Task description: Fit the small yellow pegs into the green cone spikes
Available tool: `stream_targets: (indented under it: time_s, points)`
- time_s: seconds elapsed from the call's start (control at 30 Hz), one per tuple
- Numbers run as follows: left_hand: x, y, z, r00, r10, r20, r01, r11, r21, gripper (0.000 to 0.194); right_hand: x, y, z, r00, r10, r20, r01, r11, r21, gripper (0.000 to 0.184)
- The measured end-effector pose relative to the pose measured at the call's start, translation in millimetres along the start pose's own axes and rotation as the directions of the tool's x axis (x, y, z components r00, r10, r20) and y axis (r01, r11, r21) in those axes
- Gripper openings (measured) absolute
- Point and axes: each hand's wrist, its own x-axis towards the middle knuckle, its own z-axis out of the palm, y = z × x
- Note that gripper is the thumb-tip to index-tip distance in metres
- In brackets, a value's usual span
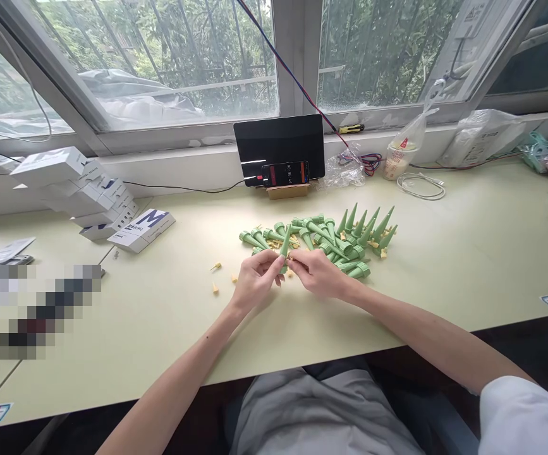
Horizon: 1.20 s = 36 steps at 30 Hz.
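Near the middle of the table, my left hand [255, 279] is closed around a green plastic watering spike [286, 242], its pointed end up. Against the side of that spike, my right hand [320, 273] pinches what looks like a small yellow valve [290, 257], mostly covered by the fingers. Behind both hands lies a heap of green spikes [323, 229]. To its right, several spikes [382, 225] stand on end with yellow valves at their sides. Loose yellow valves [215, 289] are scattered left of my left hand, and more lie among the heap.
A dark tablet [280, 142] and a phone [287, 174] lean on a stand at the back. White boxes [91, 189] are stacked at left, with a single box [141, 230] beside them. A bagged cup [398, 158] and a coiled white cable [420, 188] occupy the back right.
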Motion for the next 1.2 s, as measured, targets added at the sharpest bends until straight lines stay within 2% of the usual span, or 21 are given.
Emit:
stream_targets:
  time_s: [0.1, 0.2, 0.3, 0.37, 0.4, 0.47, 0.6, 0.67, 0.77, 0.83, 0.9, 1.2]
  points:
    - [-0.3, -0.8, 0.0, 1.000, 0.001, -0.002, -0.001, 1.000, 0.009, 0.030, 0.7, -1.8, -1.9, 0.999, 0.039, 0.009, -0.039, 0.998, 0.040, 0.031]
    - [-0.4, -1.4, 0.2, 1.000, 0.013, 0.001, -0.013, 1.000, 0.012, 0.030, 2.3, -6.4, -5.6, 0.979, 0.186, 0.078, -0.198, 0.959, 0.202, 0.033]
    - [-0.6, -1.7, 0.7, 1.000, 0.029, 0.007, -0.030, 0.999, 0.015, 0.029, 4.4, -10.8, -10.6, 0.917, 0.299, 0.264, -0.391, 0.802, 0.451, 0.032]
    - [-0.9, -1.6, 0.9, 0.999, 0.032, 0.011, -0.032, 0.999, 0.018, 0.029, 5.2, -11.6, -13.1, 0.892, 0.307, 0.332, -0.447, 0.714, 0.539, 0.034]
    - [-1.1, -1.4, 1.1, 0.999, 0.031, 0.014, -0.031, 0.999, 0.020, 0.029, 5.3, -11.3, -13.8, 0.887, 0.307, 0.344, -0.456, 0.698, 0.553, 0.035]
    - [-1.5, -1.1, 1.2, 1.000, 0.026, 0.017, -0.027, 0.999, 0.025, 0.029, 4.7, -9.8, -14.0, 0.891, 0.306, 0.335, -0.447, 0.716, 0.536, 0.035]
    - [-1.5, -1.0, 1.1, 1.000, 0.019, 0.009, -0.019, 1.000, 0.024, 0.029, 2.3, -6.5, -10.8, 0.924, 0.287, 0.251, -0.366, 0.854, 0.371, 0.033]
    - [-1.3, -1.3, 0.9, 1.000, 0.018, 0.005, -0.018, 1.000, 0.022, 0.029, 1.7, -5.2, -8.3, 0.956, 0.239, 0.170, -0.277, 0.927, 0.252, 0.034]
    - [-1.1, -0.7, 0.7, 1.000, 0.007, 0.004, -0.007, 1.000, 0.022, 0.030, 1.1, -2.9, -4.6, 0.994, 0.092, 0.052, -0.096, 0.992, 0.085, 0.033]
    - [-1.1, 0.6, 1.0, 1.000, 0.001, 0.001, -0.001, 1.000, 0.017, 0.031, 0.4, -1.2, -2.5, 0.999, 0.013, 0.031, -0.013, 1.000, 0.015, 0.031]
    - [-1.1, 2.4, 1.6, 1.000, -0.002, -0.005, 0.002, 1.000, 0.011, 0.031, -0.6, 0.1, -1.1, 0.999, -0.018, 0.034, 0.019, 1.000, -0.018, 0.030]
    - [-1.4, 2.2, 1.9, 1.000, 0.005, -0.012, -0.005, 1.000, 0.015, 0.031, -0.9, 0.9, -0.2, 1.000, 0.020, 0.015, -0.020, 0.999, 0.027, 0.032]
